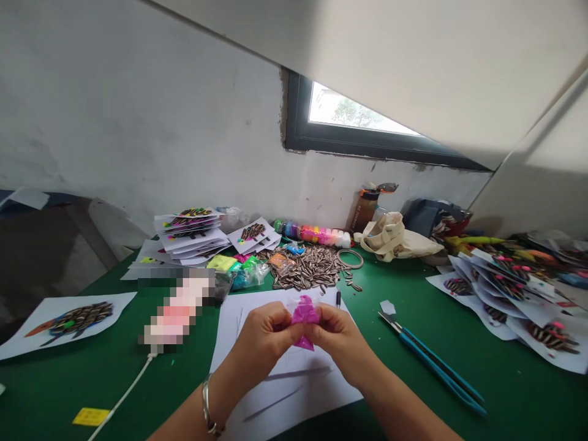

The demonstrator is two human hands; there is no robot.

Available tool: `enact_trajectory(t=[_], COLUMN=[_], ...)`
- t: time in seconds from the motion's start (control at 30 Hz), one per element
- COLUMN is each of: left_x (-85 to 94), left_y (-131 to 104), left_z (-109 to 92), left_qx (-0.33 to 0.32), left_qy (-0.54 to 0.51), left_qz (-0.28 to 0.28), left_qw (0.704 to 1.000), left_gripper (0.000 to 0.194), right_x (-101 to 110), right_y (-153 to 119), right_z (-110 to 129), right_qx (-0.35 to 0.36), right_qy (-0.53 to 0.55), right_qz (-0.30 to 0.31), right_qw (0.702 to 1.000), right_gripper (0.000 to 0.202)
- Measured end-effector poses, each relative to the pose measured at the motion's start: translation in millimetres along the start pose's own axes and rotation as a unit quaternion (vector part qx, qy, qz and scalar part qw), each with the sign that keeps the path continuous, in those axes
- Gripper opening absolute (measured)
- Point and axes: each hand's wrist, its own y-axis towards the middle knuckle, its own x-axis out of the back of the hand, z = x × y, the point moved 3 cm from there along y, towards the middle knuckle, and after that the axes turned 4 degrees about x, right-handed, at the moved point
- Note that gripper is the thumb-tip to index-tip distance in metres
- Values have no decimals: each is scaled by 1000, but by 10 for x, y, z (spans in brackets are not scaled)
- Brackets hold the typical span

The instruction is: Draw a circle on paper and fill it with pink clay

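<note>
Between my two hands is a small clear bag of magenta modelling clay (305, 311). My left hand (269, 331) pinches its left side and my right hand (337, 334) pinches its right side, thumbs nearly meeting in front. Below them lies a white sheet of paper (275, 404) with faint pencil lines, partly covered by my hands and forearms. A black pen (339, 298) rests near the sheet's upper edge, just beyond my right hand. Blue tweezers (436, 364) lie on the green table (395, 404) to the right.
Striped sunflower seeds (305, 268) are heaped behind the paper, beside bags of coloured clay (248, 272) and a tape roll (350, 259). Stacks of seed pictures (195, 236) stand at left and right. A pixelated object with a white cable (126, 392) lies left. A bottle (365, 211) stands behind.
</note>
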Motion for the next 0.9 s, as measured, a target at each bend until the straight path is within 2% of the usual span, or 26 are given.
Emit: enact_trajectory(t=[0.23, 0.43, 0.53, 0.63, 0.73, 0.83, 0.9], left_x=[-16, -26, -44, -62, -50, -12, -5], left_y=[9, -9, -19, -8, 26, 55, 57], left_z=[-33, -40, -46, -28, 15, 49, 44], left_qx=[-52, -27, -8, -10, -14, 13, 25], left_qy=[-4, 6, -12, -45, -56, -60, -89], left_qz=[8, 8, 4, 17, 19, 8, 31], left_qw=[999, 1000, 1000, 999, 998, 998, 995], left_gripper=[27, 28, 33, 31, 28, 28, 28], right_x=[16, 8, -15, -6, 30, 60, 68], right_y=[2, -2, -10, -14, -8, -5, -9], right_z=[66, 99, 90, 69, 54, 59, 78], right_qx=[8, 10, 2, 3, 14, 13, 10], right_qy=[-50, -71, -49, -37, -62, -92, -104], right_qz=[3, -6, -2, -7, -13, -13, -8], right_qw=[999, 997, 999, 999, 998, 996, 995], right_gripper=[24, 27, 31, 32, 27, 27, 28])
